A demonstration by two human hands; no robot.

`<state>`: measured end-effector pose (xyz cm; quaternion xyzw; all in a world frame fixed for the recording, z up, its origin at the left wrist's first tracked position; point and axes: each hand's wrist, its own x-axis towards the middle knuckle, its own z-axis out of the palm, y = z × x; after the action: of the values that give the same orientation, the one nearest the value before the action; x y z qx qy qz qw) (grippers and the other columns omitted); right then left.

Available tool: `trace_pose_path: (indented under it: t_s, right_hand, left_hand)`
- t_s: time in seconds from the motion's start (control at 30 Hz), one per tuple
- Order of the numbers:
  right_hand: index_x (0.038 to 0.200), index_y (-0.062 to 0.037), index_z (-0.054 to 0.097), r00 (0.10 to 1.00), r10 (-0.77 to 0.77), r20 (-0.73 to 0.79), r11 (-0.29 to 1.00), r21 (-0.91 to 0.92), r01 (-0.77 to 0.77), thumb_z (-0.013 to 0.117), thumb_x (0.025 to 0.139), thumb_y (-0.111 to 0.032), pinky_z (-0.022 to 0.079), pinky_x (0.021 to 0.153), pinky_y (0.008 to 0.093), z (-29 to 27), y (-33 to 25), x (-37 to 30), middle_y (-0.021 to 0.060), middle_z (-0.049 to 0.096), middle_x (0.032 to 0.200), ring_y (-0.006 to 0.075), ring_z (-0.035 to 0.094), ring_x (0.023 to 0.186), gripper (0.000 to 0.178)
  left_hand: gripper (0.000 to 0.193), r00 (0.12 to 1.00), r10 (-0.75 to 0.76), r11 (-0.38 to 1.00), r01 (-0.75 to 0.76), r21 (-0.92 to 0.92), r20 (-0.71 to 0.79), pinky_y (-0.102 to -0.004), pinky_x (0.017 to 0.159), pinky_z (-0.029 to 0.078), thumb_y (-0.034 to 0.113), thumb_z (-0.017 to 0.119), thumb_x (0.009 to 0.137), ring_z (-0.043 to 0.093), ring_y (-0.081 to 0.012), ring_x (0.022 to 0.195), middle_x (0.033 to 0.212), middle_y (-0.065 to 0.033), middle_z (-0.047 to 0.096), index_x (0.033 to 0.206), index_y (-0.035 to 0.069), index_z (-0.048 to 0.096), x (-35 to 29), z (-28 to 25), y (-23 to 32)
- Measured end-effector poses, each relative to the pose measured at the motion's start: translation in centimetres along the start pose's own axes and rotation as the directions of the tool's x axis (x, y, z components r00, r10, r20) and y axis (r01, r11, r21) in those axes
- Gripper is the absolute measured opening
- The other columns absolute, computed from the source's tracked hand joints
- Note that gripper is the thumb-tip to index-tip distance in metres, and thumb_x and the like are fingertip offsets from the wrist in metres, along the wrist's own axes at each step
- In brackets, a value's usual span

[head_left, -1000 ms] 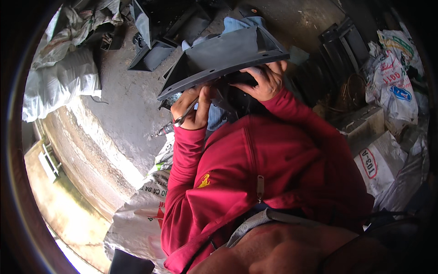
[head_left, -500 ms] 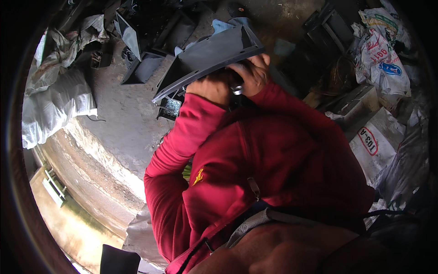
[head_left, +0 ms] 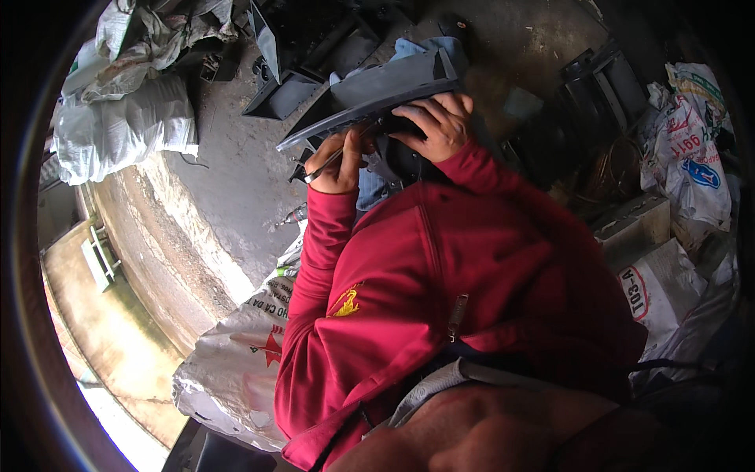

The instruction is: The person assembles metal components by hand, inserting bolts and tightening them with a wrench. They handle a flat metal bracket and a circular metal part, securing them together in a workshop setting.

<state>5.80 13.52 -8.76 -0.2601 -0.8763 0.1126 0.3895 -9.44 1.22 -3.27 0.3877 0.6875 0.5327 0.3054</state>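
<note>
A dark grey metal bracket-like part with a flat face and raised edges [head_left: 385,88] is held tilted in front of my chest. My left hand [head_left: 338,164] is closed around a slim silver wrench [head_left: 318,170], just below the part's lower left edge. One end of the wrench sticks out toward the left; its other end is hidden near the part. My right hand [head_left: 440,126] grips the part's lower right edge, fingers curled over it. Blue cloth of my trousers [head_left: 371,191] shows below the part.
More grey metal parts [head_left: 285,94] lie on the floor beyond. White plastic sacks stand at the left [head_left: 130,130] and right [head_left: 692,157]. A white box [head_left: 657,291] is at the lower right. Near my left forearm lies a small metal-tipped tool [head_left: 292,215]; a printed sack [head_left: 236,370] is below.
My left hand has drawn away from my right, and the wrench now points out to the left. The view has shifted, showing more of the lower left sack.
</note>
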Motion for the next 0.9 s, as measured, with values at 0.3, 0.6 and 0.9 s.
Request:
trace_pose_path:
  t_s: [0.3, 0.6, 0.9]
  right_hand:
    - [0.105, -0.0270, 0.066, 1.000, 0.029, 0.013, 0.999, -0.036, -0.028, 0.075, 0.066, -0.034, 0.030, 0.090, 0.0370, 0.0, 0.1, 0.3, -0.0083, 0.067, 0.097, 0.0135, 0.055, 0.102, 0.041]
    - [0.104, -0.0254, 0.066, 0.997, 0.071, 0.035, 0.997, 0.000, -0.071, 0.080, 0.063, -0.030, 0.029, 0.093, 0.0369, 0.2, -0.3, 0.3, -0.0068, 0.068, 0.102, 0.0152, 0.055, 0.104, 0.044]
    - [0.110, -0.0215, 0.065, 0.994, 0.084, -0.064, 0.994, 0.074, -0.079, 0.067, 0.074, -0.045, 0.029, 0.095, 0.0397, 2.1, 1.3, -0.7, -0.0017, 0.066, 0.112, 0.0208, 0.054, 0.112, 0.043]
  left_hand:
    - [0.015, 0.913, 0.320, 0.549, -0.397, 0.736, 0.253, -0.0383, 0.055, 0.051, 0.015, 0.070, 0.079, 0.065, -0.0298, 0.064, 0.076, -0.0093, 0.064, 0.092, 0.009, 0.067, 1.5, 2.7, 2.3]
    - [0.019, 0.936, 0.315, 0.805, -0.352, 0.477, 0.159, -0.0343, 0.060, 0.053, 0.008, 0.067, 0.083, 0.067, -0.0275, 0.068, 0.084, -0.0115, 0.068, 0.101, 0.007, 0.069, 1.1, 1.0, -0.3]
    - [0.020, 0.871, 0.123, 0.304, -0.490, 0.817, 0.477, -0.0401, 0.059, 0.054, 0.017, 0.067, 0.072, 0.066, -0.0303, 0.067, 0.082, -0.0129, 0.067, 0.092, 0.014, 0.070, 5.2, 4.7, 2.0]
